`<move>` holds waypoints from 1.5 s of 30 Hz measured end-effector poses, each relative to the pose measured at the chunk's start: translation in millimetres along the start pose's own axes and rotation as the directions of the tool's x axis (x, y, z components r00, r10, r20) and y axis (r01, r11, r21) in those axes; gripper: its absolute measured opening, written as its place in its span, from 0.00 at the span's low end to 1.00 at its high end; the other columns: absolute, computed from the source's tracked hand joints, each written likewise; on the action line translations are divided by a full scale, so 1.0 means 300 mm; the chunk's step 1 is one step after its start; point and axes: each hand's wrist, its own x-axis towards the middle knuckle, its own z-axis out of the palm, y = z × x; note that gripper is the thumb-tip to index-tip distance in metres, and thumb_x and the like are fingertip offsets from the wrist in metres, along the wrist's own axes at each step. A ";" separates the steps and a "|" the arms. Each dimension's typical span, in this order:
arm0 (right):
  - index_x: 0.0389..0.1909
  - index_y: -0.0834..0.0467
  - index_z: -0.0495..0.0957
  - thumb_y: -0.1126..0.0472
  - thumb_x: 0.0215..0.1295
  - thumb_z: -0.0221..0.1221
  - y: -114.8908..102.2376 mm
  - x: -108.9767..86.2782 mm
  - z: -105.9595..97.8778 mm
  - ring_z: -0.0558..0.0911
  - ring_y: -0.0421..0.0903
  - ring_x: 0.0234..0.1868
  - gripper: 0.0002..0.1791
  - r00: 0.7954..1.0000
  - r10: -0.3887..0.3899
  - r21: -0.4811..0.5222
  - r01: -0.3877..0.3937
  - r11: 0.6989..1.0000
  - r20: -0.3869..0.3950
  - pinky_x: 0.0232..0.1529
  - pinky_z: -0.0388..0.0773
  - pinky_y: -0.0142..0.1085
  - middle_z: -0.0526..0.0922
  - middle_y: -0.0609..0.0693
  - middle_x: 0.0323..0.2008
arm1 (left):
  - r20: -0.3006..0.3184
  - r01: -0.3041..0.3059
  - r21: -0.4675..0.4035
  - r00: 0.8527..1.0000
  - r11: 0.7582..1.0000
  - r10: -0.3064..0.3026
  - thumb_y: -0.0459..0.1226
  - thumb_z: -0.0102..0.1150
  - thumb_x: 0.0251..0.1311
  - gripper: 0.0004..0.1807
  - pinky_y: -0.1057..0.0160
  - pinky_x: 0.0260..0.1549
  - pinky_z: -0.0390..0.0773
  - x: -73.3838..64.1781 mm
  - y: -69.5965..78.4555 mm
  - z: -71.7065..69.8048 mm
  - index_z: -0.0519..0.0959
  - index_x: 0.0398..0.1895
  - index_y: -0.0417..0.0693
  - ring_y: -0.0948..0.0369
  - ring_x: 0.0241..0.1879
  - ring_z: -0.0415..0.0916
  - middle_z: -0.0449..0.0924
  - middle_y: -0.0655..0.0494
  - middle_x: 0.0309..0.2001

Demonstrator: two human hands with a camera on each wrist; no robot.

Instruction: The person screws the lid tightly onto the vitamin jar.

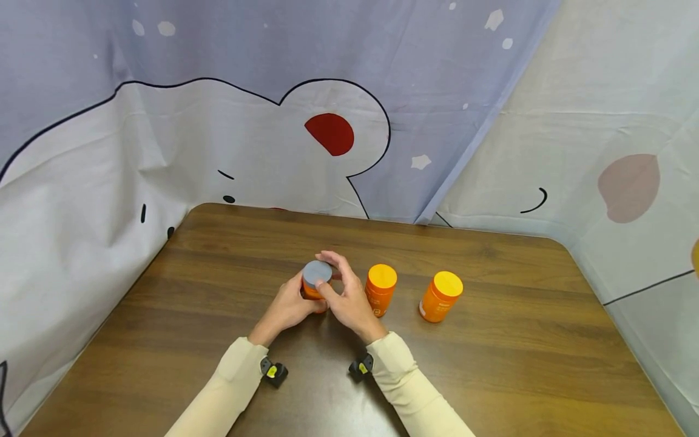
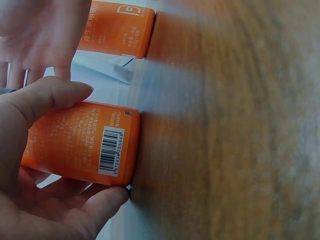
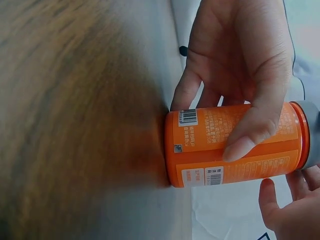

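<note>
An orange jar point(image 3: 210, 142) with a grey lid point(image 1: 317, 273) stands upright on the wooden table, its printed label and barcode showing in both wrist views. My left hand point(image 1: 287, 308) grips its body, the thumb lying across the label in the right wrist view. From the right, my right hand point(image 1: 349, 297) reaches over the top. Its thumb lies on the lid's near edge and its fingers curl past the far side. A second orange jar point(image 1: 380, 297), with a yellow-orange lid, stands just right of my right hand.
Farther right is a third orange jar point(image 1: 437, 302), also with a yellow-orange lid. The brown table point(image 1: 519, 340) extends to both sides. Behind it hangs a printed curtain point(image 1: 246, 133) along the table's back edge.
</note>
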 end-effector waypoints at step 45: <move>0.59 0.58 0.64 0.59 0.54 0.65 0.081 0.000 0.024 0.72 0.51 0.50 0.31 0.993 0.085 -0.053 -0.089 0.995 -0.086 0.52 0.67 0.50 0.70 0.55 0.56 | -0.020 -0.014 0.005 1.000 1.000 0.014 0.36 0.66 0.42 0.32 0.54 0.43 0.73 0.000 -0.006 0.004 0.69 0.56 0.48 0.56 0.40 0.73 0.77 0.51 0.48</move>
